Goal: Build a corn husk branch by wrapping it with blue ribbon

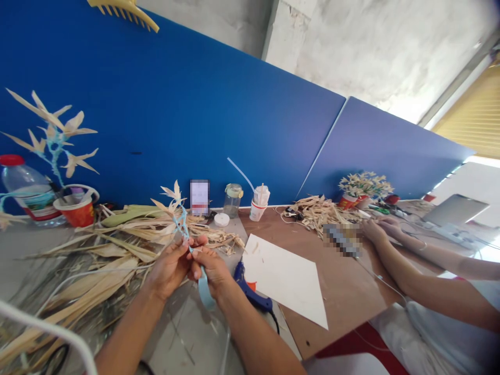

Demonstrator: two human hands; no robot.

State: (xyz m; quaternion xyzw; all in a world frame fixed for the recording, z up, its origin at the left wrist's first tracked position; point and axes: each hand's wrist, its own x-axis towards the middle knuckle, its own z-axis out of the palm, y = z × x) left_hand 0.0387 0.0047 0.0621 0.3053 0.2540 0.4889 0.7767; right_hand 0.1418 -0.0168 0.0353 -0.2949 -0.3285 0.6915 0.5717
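A small corn-husk flower stem (180,221), wrapped in light blue tape, stands upright between my hands. My left hand (170,268) is closed, its fingertips pinching the stem near its lower end. Just beside it, my right hand (209,265) is closed on the blue tape (205,291), whose loose length hangs below the fingers. Pale pointed petals top the stem. Dried corn husks (105,273) lie under and to the left of my hands. To the right of my right wrist rests a dark blue glue gun (250,291).
A white sheet (283,281) lies right of the glue gun. A finished-looking flower branch (57,140) stands in a red cup (78,211) beside a bottle (29,192). Along the blue partition (195,109) are a phone (199,198), a jar (233,200) and a paper cup (258,208). A co-worker's arms (414,265) rest at right.
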